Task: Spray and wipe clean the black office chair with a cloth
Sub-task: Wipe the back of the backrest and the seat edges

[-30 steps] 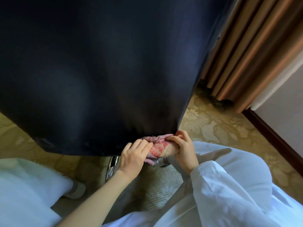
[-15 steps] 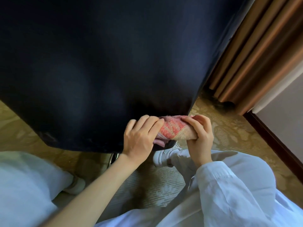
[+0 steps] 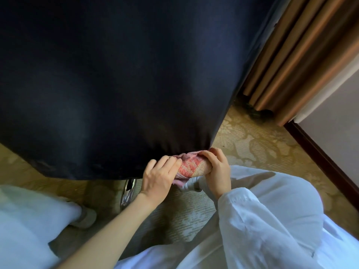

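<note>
Pink patterned cloth (image 3: 191,167), rolled, spans between both grips; black chair (image 3: 116,74) lower edge touches just above them.

The single head view looks steeply down from close behind the chair (image 3: 116,74), with the floor (image 3: 252,140) at the right and bottom edges.

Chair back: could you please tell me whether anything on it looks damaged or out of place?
Nothing looks damaged. The chair shows only faint pale smudges near its lower left edge, likely dust. The left hand and right hand grip the rolled cloth at its lower right corner.
</note>
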Demonstrator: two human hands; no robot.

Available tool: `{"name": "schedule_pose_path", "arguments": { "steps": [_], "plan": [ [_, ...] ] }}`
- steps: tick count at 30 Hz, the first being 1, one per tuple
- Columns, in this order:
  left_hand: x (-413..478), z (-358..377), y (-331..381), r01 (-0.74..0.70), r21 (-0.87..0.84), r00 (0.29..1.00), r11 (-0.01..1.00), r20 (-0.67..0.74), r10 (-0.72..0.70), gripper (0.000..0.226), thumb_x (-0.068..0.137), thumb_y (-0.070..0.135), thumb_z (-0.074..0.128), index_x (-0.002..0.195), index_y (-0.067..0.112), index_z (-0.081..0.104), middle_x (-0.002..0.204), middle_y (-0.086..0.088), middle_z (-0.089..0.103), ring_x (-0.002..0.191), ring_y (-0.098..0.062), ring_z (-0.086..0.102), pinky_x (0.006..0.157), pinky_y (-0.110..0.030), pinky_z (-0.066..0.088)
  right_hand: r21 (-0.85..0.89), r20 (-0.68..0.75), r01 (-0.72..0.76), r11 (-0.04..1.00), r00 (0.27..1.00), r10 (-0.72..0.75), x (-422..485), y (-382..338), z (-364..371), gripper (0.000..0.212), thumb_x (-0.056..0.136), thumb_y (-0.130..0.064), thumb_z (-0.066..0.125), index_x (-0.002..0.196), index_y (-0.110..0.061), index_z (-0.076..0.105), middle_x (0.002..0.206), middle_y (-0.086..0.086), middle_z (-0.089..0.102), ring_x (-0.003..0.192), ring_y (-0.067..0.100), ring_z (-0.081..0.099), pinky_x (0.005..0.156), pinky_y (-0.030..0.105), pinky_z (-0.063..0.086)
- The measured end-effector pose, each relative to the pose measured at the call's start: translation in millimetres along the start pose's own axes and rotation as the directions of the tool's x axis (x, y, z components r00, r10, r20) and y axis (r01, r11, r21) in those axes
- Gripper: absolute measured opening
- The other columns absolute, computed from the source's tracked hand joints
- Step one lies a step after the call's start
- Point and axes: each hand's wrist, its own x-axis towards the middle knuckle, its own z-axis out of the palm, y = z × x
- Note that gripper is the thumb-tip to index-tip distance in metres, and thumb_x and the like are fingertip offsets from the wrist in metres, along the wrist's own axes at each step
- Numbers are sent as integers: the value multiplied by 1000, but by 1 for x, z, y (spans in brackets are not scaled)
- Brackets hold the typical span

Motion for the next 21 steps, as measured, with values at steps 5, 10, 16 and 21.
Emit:
{"name": "schedule_pose_path", "arguments": {
  "steps": [5, 10, 16, 21],
  "plan": [
    [-6, 13, 3, -16, 5, 999, 1000, 47, 15, 57, 65, 47, 64, 109, 11, 69, 97, 0, 66, 91, -18, 60, 65, -29, 40, 19, -33, -131, 991, 991, 131, -7, 3, 23, 40, 67, 7, 65, 100, -15, 66, 103, -2, 56, 95, 17, 55, 82, 32, 48],
    [-10, 28, 3, -58, 25, 990, 998, 130, 55, 67, 59, 51, 73, 112, 10, 65, 96, 0, 64, 92, -16, 57, 67, -29, 32, 60, -75, -277, 959, 957, 281, -11, 2, 40, 40, 66, 11, 55, 95, -11, 68, 101, 1, 59, 92, 17, 55, 81, 17, 36],
    [-16, 31, -2, -95, 42, 982, 995, 168, 87, 61, 60, 46, 73, 109, 10, 70, 95, 0, 65, 93, -16, 61, 63, -28, 39, 129, -95, -380, 916, 915, 393, -14, 0, 59, 36, 69, 14, 55, 93, -10, 69, 101, 3, 62, 91, 17, 57, 81, 21, 39],
    [-36, 35, -13, -50, 15, 980, 999, 194, 46, 54, 58, 27, 79, 107, 8, 68, 94, -1, 66, 90, -18, 58, 66, -30, 28, 139, -22, -416, 899, 906, 423, -24, -11, 74, 38, 68, 15, 57, 92, -12, 68, 100, -2, 60, 89, 8, 51, 80, 16, 36]
  ]
}}
